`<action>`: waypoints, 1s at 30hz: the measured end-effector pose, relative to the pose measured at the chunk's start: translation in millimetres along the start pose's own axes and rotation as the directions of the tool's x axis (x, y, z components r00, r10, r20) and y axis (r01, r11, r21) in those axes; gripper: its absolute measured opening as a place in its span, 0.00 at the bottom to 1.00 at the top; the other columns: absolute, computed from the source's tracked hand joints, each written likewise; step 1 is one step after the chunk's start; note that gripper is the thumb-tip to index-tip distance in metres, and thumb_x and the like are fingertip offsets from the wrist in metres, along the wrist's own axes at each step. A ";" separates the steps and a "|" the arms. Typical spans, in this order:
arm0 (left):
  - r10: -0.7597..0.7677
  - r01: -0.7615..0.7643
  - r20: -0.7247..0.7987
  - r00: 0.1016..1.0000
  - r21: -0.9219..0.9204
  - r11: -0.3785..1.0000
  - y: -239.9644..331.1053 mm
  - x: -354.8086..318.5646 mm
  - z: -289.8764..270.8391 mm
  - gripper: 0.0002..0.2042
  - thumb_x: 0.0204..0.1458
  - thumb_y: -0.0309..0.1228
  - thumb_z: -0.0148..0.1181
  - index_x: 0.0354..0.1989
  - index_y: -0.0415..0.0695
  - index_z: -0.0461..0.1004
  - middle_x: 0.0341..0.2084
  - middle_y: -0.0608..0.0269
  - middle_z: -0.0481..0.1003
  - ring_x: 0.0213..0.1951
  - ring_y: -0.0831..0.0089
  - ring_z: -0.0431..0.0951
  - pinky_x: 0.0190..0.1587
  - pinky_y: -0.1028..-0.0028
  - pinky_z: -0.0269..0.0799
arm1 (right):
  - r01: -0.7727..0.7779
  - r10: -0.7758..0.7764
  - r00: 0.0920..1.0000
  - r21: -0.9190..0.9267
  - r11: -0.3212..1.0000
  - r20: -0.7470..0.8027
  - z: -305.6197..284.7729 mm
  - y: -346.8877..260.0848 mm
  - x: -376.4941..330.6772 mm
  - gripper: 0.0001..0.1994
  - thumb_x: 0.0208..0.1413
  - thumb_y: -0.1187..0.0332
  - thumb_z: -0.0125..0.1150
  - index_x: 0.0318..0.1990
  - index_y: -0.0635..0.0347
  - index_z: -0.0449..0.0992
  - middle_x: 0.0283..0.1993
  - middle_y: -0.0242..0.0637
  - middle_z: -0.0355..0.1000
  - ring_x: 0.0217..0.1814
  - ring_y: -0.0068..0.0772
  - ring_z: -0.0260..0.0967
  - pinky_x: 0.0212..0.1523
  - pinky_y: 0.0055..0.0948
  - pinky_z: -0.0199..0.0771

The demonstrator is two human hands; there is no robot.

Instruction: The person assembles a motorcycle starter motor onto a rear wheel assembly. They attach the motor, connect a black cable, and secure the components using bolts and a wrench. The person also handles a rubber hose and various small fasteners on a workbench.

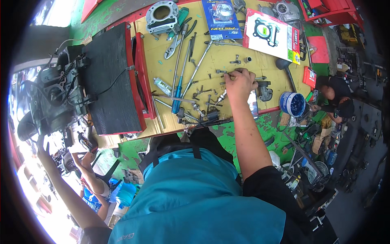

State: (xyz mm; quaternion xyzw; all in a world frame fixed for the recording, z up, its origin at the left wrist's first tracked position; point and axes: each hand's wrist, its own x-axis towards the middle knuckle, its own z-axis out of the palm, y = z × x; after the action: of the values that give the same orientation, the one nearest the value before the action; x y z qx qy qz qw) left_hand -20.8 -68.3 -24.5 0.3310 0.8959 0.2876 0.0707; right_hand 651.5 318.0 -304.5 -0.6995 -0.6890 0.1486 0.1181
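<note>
The right hand [239, 83] is stretched out over the yellow-topped workbench [268, 61], fingers curled down and pinched together on a small bolt [222, 72] that lies among loose screws near the middle of the bench; whether the bolt is lifted or only touched cannot be told. Just beside the knuckles a grey metal fitting [265, 90] is seen, and a blue tub [292, 104] is set at the bench's near right edge. To the left of the hand a blue-handled screwdriver [178, 97], long wrenches [197, 67] and a pair of pliers [174, 45] are laid out, with a cylinder block [161, 17] at the far edge and a gasket card [271, 34] further right. The left hand [42, 146] is reached far out to the left, resting against a black engine [53, 93]; its fingers are hidden, so its grip cannot be told. A black ribbed panel [111, 77] lies between engine and bench.
</note>
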 end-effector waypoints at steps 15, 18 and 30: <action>-0.118 0.112 -0.062 0.991 -0.097 0.989 5.3 -2.0 5.8 0.24 0.71 0.39 0.43 0.70 0.43 0.70 0.69 0.53 0.68 0.72 0.61 0.67 0.73 0.53 0.63 | 0.279 -0.425 0.904 0.705 0.652 0.036 -50.2 -28.0 -64.2 0.17 0.53 0.78 0.73 0.50 0.66 0.78 0.45 0.44 0.82 0.50 0.40 0.83 0.53 0.35 0.81; -0.079 0.076 -0.071 0.994 -0.048 0.996 16.1 -5.2 12.9 0.24 0.71 0.38 0.42 0.70 0.42 0.70 0.68 0.52 0.69 0.71 0.62 0.67 0.73 0.53 0.64 | 0.206 -0.378 0.925 0.801 0.562 0.028 -58.6 -37.0 -73.6 0.21 0.54 0.79 0.72 0.55 0.65 0.75 0.46 0.44 0.81 0.51 0.39 0.84 0.50 0.34 0.81; -0.051 0.048 -0.051 0.997 -0.051 0.998 9.4 -6.5 9.8 0.24 0.71 0.38 0.41 0.71 0.42 0.69 0.68 0.53 0.70 0.71 0.63 0.68 0.72 0.56 0.64 | 0.341 -0.559 0.780 0.560 0.755 0.279 -22.0 -19.3 -53.6 0.10 0.59 0.71 0.64 0.48 0.53 0.83 0.40 0.41 0.74 0.43 0.49 0.78 0.44 0.43 0.78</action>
State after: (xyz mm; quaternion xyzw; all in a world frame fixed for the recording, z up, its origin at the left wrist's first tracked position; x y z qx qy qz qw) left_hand -7.5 -62.0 -27.7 0.2993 0.8979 0.3166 0.0624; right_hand 641.4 265.8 -274.5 -0.4044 -0.7896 0.4309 0.1654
